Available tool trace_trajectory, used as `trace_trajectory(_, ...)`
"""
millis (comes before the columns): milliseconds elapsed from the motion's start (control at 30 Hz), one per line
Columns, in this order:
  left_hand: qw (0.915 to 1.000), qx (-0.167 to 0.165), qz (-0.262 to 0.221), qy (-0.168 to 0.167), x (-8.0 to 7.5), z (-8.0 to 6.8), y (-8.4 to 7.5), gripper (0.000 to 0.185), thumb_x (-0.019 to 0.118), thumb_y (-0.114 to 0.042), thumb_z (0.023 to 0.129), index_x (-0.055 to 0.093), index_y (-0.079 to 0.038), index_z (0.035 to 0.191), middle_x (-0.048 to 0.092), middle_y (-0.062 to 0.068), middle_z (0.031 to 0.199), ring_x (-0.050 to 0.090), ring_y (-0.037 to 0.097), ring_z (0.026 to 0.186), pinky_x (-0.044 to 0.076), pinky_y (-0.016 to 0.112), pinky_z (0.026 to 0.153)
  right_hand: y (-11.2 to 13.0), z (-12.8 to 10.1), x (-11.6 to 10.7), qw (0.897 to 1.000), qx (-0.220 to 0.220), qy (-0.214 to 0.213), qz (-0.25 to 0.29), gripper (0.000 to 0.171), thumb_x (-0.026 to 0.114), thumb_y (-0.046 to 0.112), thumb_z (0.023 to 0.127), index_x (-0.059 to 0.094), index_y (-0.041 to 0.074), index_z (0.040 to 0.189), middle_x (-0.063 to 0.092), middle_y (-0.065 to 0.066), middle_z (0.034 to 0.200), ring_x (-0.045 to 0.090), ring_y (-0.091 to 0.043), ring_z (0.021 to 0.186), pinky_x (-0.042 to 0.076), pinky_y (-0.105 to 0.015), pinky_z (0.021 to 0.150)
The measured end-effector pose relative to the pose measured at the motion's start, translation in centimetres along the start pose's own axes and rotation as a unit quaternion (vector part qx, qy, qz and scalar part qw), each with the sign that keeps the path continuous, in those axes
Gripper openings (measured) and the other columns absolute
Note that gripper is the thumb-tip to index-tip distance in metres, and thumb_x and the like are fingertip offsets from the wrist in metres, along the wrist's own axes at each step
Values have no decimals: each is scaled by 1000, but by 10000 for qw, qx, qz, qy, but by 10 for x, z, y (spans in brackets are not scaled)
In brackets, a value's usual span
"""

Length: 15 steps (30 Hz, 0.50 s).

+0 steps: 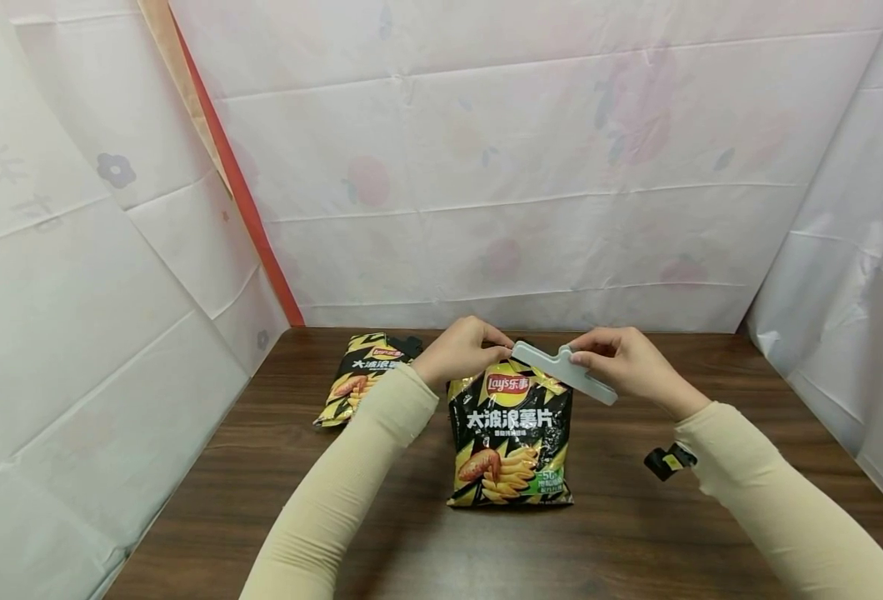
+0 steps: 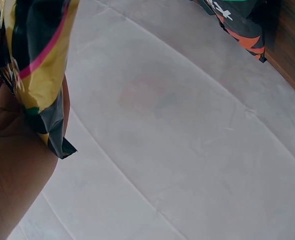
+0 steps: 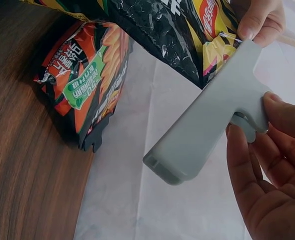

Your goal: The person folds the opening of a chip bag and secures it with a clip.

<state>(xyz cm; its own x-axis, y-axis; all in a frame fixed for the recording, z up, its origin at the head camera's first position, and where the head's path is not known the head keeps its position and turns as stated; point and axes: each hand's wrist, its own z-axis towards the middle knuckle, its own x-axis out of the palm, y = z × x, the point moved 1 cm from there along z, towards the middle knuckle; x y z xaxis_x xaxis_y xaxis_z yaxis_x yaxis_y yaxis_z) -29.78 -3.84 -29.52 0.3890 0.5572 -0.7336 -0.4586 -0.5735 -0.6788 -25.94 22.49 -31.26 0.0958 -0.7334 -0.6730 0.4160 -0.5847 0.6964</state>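
A black and yellow chip bag (image 1: 511, 433) stands upright in the middle of the brown table (image 1: 621, 533). My left hand (image 1: 462, 350) pinches the bag's folded top corner (image 2: 35, 75). My right hand (image 1: 621, 360) holds a grey bag clip (image 1: 564, 372) by its handle, and the clip (image 3: 212, 122) lies slanted against the top edge of the bag (image 3: 157, 30). In the right wrist view, the left hand's fingertips (image 3: 260, 22) touch the clip's far end.
A second chip bag (image 1: 362, 377) lies at the back left of the table, closed with a dark clip (image 1: 412, 343); it also shows in the right wrist view (image 3: 85, 80). A small black clip (image 1: 668, 461) lies by my right forearm. White sheets wall in three sides.
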Motion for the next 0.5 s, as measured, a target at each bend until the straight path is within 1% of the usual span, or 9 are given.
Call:
trace_trajectory(67, 10000, 13, -4, -1, 0, 0, 0, 24, 58, -15, 99, 73, -5, 116, 75, 2, 79, 29, 7, 37, 30, 23, 42, 1, 0, 0, 10000, 5, 32, 23, 20, 68, 19, 94, 75, 6, 106, 73, -11, 90, 61, -12, 66, 50, -26, 58)
trace_trajectory(300, 10000, 15, -5, -6, 0, 0, 0, 25, 56, -15, 100, 72, -6, 117, 76, 5, 92, 29, 8, 38, 30, 23, 41, 0, 3, 2, 9999, 75, 104, -24, 20, 69, 19, 93, 75, 5, 106, 74, -11, 91, 60, -11, 66, 50, -26, 59)
trace_trajectory(500, 9999, 92, 73, -28, 0, 0, 1, 26, 55, -15, 101, 72, -7, 118, 76, 4, 92, 28, 8, 38, 30, 23, 42, -1, 5, 5, 9997, 105, 179, 89, 19, 69, 18, 92, 75, 5, 105, 74, -11, 89, 61, -12, 67, 51, -26, 60)
